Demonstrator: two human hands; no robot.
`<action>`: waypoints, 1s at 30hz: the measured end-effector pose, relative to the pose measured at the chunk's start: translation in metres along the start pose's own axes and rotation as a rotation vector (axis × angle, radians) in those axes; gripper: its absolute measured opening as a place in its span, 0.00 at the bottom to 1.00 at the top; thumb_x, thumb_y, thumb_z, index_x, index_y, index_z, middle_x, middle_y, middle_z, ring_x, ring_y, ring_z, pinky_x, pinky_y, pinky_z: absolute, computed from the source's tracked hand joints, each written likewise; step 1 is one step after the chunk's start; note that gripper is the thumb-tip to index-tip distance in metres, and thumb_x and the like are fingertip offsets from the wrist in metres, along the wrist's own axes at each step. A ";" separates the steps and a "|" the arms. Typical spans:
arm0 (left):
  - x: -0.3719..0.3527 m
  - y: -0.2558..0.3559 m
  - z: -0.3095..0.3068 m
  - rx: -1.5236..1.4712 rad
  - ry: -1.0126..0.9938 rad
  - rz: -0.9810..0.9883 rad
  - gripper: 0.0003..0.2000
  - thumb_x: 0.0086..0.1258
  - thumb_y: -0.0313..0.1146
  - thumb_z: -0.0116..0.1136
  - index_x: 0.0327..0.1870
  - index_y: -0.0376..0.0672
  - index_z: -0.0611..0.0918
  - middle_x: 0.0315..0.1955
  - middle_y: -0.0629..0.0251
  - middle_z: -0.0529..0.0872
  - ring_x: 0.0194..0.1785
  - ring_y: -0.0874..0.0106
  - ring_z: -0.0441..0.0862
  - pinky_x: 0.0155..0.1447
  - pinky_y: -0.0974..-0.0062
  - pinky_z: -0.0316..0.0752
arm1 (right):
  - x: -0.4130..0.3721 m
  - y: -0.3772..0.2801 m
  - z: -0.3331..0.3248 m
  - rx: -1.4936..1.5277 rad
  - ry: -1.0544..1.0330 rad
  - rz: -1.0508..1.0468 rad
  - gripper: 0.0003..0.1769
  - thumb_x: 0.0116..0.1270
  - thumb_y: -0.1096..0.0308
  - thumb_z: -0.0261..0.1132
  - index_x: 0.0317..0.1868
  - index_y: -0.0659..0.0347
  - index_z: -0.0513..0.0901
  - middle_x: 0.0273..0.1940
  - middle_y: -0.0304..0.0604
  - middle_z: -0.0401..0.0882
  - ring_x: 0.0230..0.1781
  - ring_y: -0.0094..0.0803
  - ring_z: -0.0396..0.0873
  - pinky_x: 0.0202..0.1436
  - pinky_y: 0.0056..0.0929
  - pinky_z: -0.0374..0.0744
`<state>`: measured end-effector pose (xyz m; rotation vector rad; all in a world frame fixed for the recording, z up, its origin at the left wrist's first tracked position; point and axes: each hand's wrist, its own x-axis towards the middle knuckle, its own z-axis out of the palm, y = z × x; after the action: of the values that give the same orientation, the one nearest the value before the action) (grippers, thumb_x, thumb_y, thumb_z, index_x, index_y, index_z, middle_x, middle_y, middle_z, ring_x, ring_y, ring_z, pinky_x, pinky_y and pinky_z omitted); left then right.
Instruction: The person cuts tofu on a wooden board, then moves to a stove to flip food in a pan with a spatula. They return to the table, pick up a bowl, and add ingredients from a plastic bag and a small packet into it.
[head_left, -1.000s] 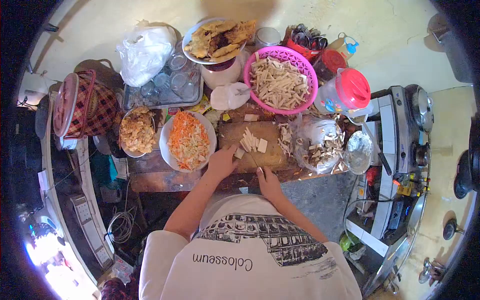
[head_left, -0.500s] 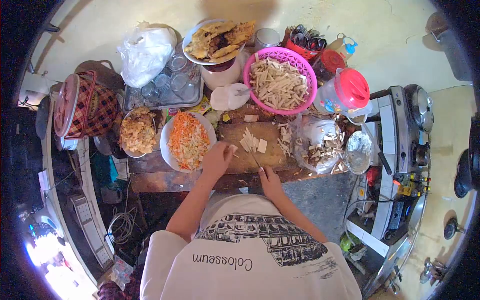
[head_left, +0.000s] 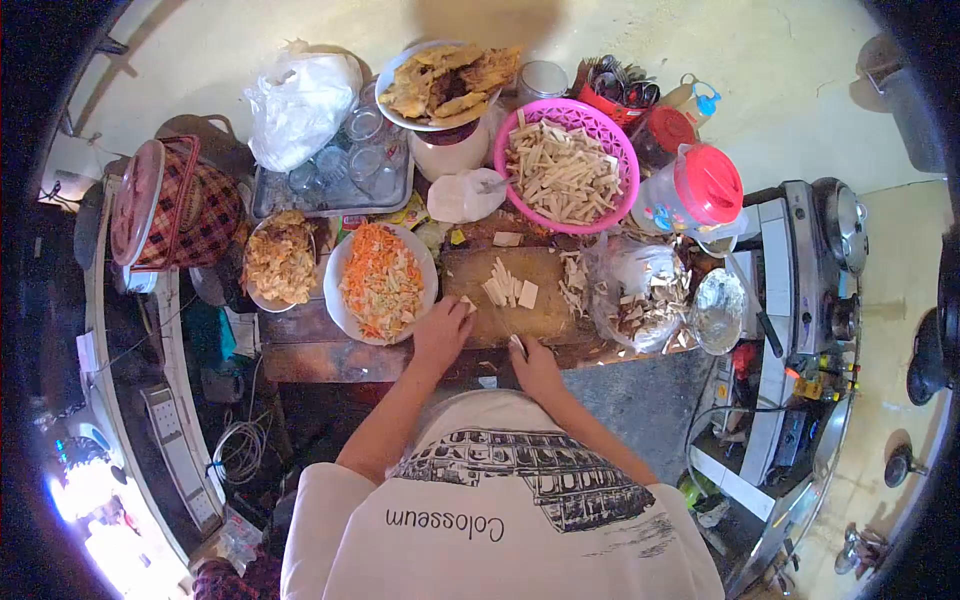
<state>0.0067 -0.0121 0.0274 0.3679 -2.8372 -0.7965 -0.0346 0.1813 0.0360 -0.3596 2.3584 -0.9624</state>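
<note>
Brown board (head_left: 545,318), knife (head_left: 508,329) in right hand (head_left: 538,364)

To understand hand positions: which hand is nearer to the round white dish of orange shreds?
Left. The left hand is beside the dish, at its near right edge; the right hand is farther right.

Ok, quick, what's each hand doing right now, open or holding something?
Left hand: fingers curled at a small pale piece; whether gripped, cannot tell.
Right hand: closed, holding a knife.
</note>
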 end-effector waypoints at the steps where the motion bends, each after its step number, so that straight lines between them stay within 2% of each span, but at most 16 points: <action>1: -0.002 0.005 0.000 -0.031 -0.010 -0.007 0.12 0.60 0.37 0.60 0.41 0.42 0.81 0.44 0.60 0.79 0.43 0.61 0.80 0.42 0.66 0.77 | 0.002 0.006 0.004 0.012 -0.011 -0.037 0.22 0.70 0.53 0.50 0.44 0.67 0.74 0.38 0.64 0.78 0.40 0.60 0.77 0.44 0.51 0.74; 5: -0.009 0.007 0.008 -0.028 0.007 -0.086 0.14 0.59 0.37 0.60 0.45 0.44 0.80 0.50 0.61 0.77 0.47 0.62 0.80 0.45 0.66 0.77 | -0.002 0.005 0.004 0.009 0.004 -0.144 0.20 0.71 0.55 0.51 0.49 0.66 0.74 0.38 0.64 0.78 0.42 0.59 0.76 0.46 0.48 0.73; 11: -0.007 0.007 0.007 -0.016 -0.014 -0.125 0.13 0.59 0.35 0.60 0.45 0.45 0.80 0.49 0.63 0.78 0.47 0.61 0.80 0.46 0.66 0.77 | -0.005 -0.012 -0.009 -0.153 -0.188 0.059 0.21 0.72 0.52 0.45 0.52 0.62 0.70 0.36 0.64 0.78 0.40 0.60 0.77 0.43 0.52 0.73; 20: -0.004 0.001 0.016 -0.003 0.009 -0.067 0.10 0.58 0.33 0.60 0.40 0.43 0.81 0.43 0.64 0.81 0.45 0.61 0.79 0.47 0.66 0.76 | -0.006 -0.006 -0.004 -0.162 -0.115 0.025 0.20 0.73 0.52 0.44 0.50 0.60 0.70 0.30 0.62 0.78 0.34 0.60 0.77 0.38 0.54 0.73; 30: -0.008 -0.012 0.026 0.038 0.048 0.078 0.09 0.56 0.30 0.59 0.37 0.41 0.82 0.39 0.62 0.82 0.47 0.60 0.77 0.51 0.65 0.74 | -0.006 -0.021 -0.011 -0.335 -0.102 -0.039 0.17 0.73 0.55 0.43 0.44 0.60 0.69 0.25 0.60 0.78 0.28 0.58 0.77 0.32 0.53 0.74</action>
<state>0.0106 -0.0074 -0.0017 0.2756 -2.8061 -0.7097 -0.0352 0.1748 0.0599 -0.5701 2.4238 -0.5481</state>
